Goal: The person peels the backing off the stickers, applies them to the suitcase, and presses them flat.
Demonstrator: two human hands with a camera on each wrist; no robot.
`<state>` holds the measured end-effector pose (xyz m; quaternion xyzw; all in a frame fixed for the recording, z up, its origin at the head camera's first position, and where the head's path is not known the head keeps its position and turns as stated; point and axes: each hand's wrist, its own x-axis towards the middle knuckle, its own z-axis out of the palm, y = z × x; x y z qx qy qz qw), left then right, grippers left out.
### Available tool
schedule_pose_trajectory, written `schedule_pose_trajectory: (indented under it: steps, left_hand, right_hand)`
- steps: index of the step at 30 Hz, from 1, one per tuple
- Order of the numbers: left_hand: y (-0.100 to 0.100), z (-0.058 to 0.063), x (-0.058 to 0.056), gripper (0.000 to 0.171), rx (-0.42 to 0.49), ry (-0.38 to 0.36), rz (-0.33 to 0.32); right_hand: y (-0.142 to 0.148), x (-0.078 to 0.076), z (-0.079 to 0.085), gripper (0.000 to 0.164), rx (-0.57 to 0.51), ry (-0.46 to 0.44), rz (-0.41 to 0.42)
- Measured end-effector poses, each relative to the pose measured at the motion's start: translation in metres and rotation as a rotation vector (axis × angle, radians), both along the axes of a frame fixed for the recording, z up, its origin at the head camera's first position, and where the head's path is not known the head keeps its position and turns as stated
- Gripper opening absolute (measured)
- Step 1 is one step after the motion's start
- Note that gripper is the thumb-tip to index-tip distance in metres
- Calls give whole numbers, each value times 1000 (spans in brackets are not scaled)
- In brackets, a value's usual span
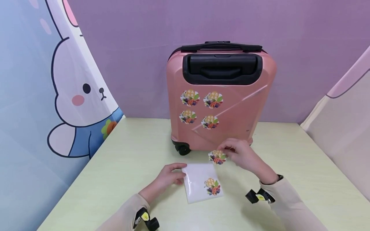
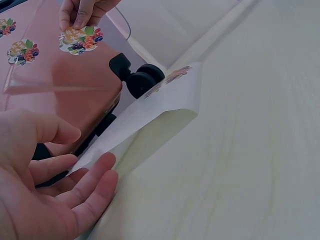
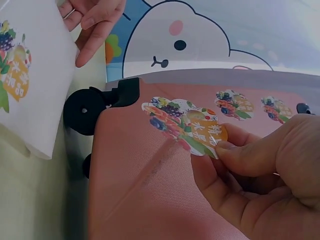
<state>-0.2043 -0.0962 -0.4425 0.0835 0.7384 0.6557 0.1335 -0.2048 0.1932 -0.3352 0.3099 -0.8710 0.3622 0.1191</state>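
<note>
Low in front of the suitcase, my right hand (image 1: 241,154) pinches a round fruit-print sticker (image 3: 185,125) by its edge between thumb and fingertips. The sticker is colourful, with an orange lettered patch. At the left edge of a white sticker sheet (image 1: 199,187) is my left hand (image 1: 169,175), its fingers loosely bent and its thumb apart from them. One fruit sticker (image 1: 212,186) remains visible on the sheet's lower right. The sheet bows upward in the left wrist view. Several matching stickers (image 1: 213,100) sit on the pink suitcase (image 1: 231,128), in two rows on its left half.
The suitcase stands upright on the pale table (image 1: 130,144), with black handles (image 1: 222,67) on top and a black wheel (image 1: 183,149) at its lower left. A purple backdrop (image 1: 130,64) hangs behind. A cartoon rabbit cloth (image 1: 83,106) is at the left.
</note>
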Motion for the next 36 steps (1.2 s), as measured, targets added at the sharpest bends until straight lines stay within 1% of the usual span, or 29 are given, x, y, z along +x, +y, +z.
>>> schedule_pose_trajectory:
  steps: [4,6,12,15,17,19,24,27,36]
  left_hand:
    - [-6,3,-3,47,-40,-20,-60]
    - [-10,7,-4,48,-55,-31,-86]
    - [-18,13,-6,51,-96,-23,-151]
    - [-21,15,-7,52,-112,-12,-169]
    - [-23,18,-8,51,-123,5,-172]
    - [-24,20,-8,48,-141,38,-165]
    - [-26,29,-9,42,-199,137,-119]
    - [-26,33,-10,39,-221,182,-101]
    - [-17,38,-8,28,-181,237,-99]
  right_hand:
    - [-1,0,2,23,-3,20,6]
    - [-2,0,3,23,-2,33,8]
    - [-2,0,6,24,5,45,-4]
    - [-2,1,8,24,3,37,-9]
    - [-2,1,9,24,4,36,-11]
    - [-2,1,9,24,3,37,-13]
    - [-3,2,12,25,6,41,-26]
    - [-3,2,13,25,4,32,-29]
    - [-7,1,16,25,3,65,-28]
